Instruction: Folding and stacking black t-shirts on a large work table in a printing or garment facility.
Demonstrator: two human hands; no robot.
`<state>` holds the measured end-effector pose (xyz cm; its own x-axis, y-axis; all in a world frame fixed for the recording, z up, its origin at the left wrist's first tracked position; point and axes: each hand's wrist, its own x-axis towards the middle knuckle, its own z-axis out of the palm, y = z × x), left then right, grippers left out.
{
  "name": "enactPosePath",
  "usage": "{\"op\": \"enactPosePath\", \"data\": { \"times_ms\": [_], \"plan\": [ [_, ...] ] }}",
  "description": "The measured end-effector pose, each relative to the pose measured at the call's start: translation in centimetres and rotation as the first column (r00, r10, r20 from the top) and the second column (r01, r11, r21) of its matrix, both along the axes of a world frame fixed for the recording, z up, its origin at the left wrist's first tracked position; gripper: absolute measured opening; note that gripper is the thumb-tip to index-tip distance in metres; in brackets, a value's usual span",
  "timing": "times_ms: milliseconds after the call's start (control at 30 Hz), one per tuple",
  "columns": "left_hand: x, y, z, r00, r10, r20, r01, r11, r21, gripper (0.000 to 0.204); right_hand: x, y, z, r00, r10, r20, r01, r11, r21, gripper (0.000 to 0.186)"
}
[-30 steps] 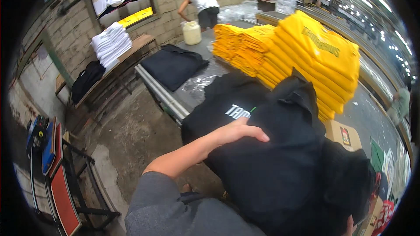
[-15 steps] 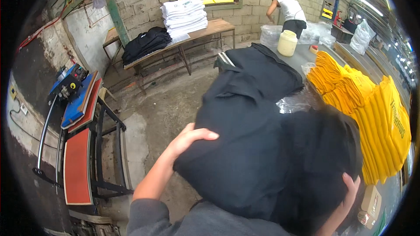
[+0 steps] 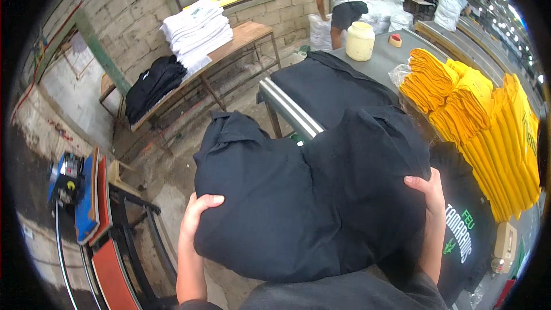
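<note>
Left hand [image 3: 196,218] grasps the left side of a black cloth bundle [image 3: 264,195], right hand [image 3: 433,192] clamps its right side, the whole load held up between them. Far left, concrete floor [image 3: 172,192] runs between a blue-and-red machine [image 3: 89,206] and the left forearm [image 3: 191,272]; past the bundle's top edge, the metal-railed corner of a grey table [image 3: 383,55] juts close, while yellow garments [image 3: 488,132] crowd the right. Counting across: one machine, one dark pile [image 3: 150,92] and one white stack [image 3: 198,31] on one wooden bench [image 3: 247,34], one black pile [image 3: 333,86] on the table, one cream jar [image 3: 360,41], one tape roll [image 3: 394,41], one printed black garment [image 3: 479,209]. Textures now: white layers flat and even, bundle soft, creased, bulging in two rounded lobes, jar smooth, yellow folds tightly layered
</note>
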<state>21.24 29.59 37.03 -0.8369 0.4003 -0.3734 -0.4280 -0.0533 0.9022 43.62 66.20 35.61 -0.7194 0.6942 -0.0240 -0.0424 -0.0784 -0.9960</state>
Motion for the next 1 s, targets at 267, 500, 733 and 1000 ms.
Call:
{"op": "enactPosePath", "data": {
  "times_ms": [267,500,733,1000],
  "plan": [
    [-16.9,14.5,8.6,0.947,-0.138,-0.288,0.113,0.988,-0.103,0.060,-8.9,6.6,3.4,0.952,-0.264,-0.156,0.272,0.962,0.032,0.050],
    [-34.1,27.8,17.0,0.885,-0.352,-0.305,0.420,0.886,0.195,0.044,-13.7,11.4,9.7,0.652,-0.495,-0.574,0.589,0.808,-0.029,0.049],
    [-53.3,41.1,9.3,0.474,-0.692,-0.545,0.487,0.722,-0.492,0.059,-21.9,13.5,0.0,0.520,-0.817,-0.249,0.828,0.553,-0.088,0.064],
    [-52.9,48.0,-22.6,0.459,-0.648,-0.608,-0.102,0.641,-0.760,0.059,-27.3,13.9,-20.1,0.237,-0.928,0.287,0.856,0.339,0.390,0.077]
  ]
}}
